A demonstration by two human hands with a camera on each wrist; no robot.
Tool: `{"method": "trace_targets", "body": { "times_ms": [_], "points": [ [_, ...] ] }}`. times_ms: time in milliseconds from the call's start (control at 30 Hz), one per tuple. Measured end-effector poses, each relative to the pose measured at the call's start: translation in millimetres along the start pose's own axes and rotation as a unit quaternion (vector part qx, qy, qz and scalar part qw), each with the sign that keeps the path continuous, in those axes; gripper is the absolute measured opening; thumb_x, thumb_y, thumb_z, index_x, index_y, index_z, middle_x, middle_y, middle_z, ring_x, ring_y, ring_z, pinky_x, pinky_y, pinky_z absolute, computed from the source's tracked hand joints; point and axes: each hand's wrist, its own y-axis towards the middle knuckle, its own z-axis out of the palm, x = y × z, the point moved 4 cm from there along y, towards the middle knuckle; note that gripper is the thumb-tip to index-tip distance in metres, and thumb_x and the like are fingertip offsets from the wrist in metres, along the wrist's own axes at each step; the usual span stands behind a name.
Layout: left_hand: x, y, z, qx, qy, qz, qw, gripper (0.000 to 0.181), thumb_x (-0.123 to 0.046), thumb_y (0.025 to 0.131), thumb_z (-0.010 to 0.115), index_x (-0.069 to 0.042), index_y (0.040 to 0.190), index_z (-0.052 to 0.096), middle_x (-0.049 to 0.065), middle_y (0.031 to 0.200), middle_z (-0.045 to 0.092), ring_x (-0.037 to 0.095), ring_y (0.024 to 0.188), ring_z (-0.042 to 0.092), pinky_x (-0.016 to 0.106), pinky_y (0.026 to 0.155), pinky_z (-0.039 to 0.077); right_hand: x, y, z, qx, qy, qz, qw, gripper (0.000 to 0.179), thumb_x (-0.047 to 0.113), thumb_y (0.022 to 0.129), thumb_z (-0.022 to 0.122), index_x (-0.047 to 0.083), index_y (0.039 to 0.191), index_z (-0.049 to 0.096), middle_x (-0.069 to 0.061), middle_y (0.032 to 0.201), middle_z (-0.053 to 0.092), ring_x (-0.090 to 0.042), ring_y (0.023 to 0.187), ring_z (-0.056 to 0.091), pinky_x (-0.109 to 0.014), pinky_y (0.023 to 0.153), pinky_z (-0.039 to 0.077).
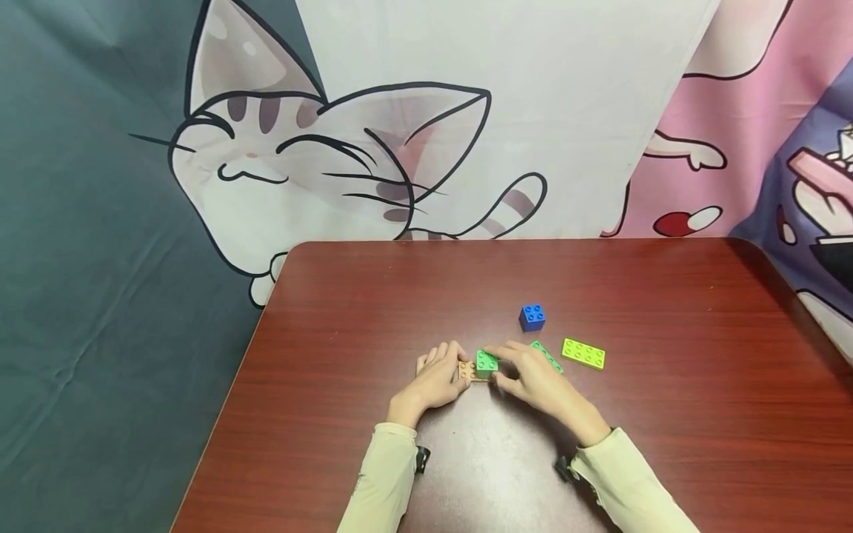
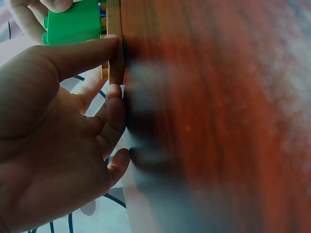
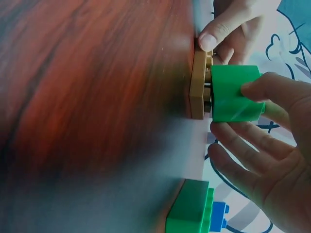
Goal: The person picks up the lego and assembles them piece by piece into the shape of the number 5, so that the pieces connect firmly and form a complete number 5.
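Observation:
In the head view my left hand [image 1: 433, 379] holds the left end of a flat tan toy building brick [image 1: 466, 371] lying on the table. Its thumb presses the near edge of that brick, as the right wrist view shows. My right hand [image 1: 535, 376] pinches a square green brick [image 3: 233, 93] between thumb and fingers. That brick stands over the right part of the tan brick [image 3: 197, 87], and tan studs show in the narrow gap under it. Part of the tan brick is hidden by the left fingers.
Just beyond my right hand lies a longer green brick [image 1: 548, 356], partly covered by the hand. A lime brick [image 1: 583, 354] lies to its right, and a blue brick [image 1: 532, 318] stands farther back on the brown table [image 1: 373, 296].

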Motion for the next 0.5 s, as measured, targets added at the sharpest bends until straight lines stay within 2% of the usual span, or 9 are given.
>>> {"method": "trace_targets", "body": {
  "times_ms": [267,367,500],
  "points": [
    [-2.5,0.0,-1.9,-0.002,-0.005,0.004,1.0,0.033,-0.019,0.083,0.066,-0.015,0.109,0.046,0.0,0.098,0.045,0.017,0.089,0.039,0.04,0.086,0.029,2.1,1.1,1.6,0.01,0.004,0.007,0.9999,0.041,0.009,0.077,0.071,0.001,0.117,0.063,-0.005,0.098,0.063,-0.016,0.079,0.059,-0.028,0.068,0.049],
    [-3.2,1.1,-5.0,-0.038,-0.009,0.026,0.9989,0.036,-0.018,0.079,0.069,-0.015,0.111,0.051,0.001,0.106,0.047,0.019,0.1,0.04,0.047,0.094,0.025,2.9,1.3,2.5,0.005,0.004,0.003,1.0,0.041,0.008,0.076,0.071,0.0,0.116,0.063,-0.005,0.096,0.063,-0.016,0.075,0.057,-0.026,0.065,0.048],
    [-7.1,1.8,-10.5,-0.094,-0.005,0.068,0.9932,0.044,-0.017,0.074,0.074,-0.018,0.115,0.058,-0.002,0.119,0.052,0.019,0.118,0.038,0.06,0.102,0.01,3.9,1.8,3.2,0.007,0.003,0.004,1.0,0.042,0.008,0.076,0.071,0.001,0.117,0.063,-0.005,0.096,0.063,-0.016,0.07,0.055,-0.024,0.061,0.046]
  ]
}}
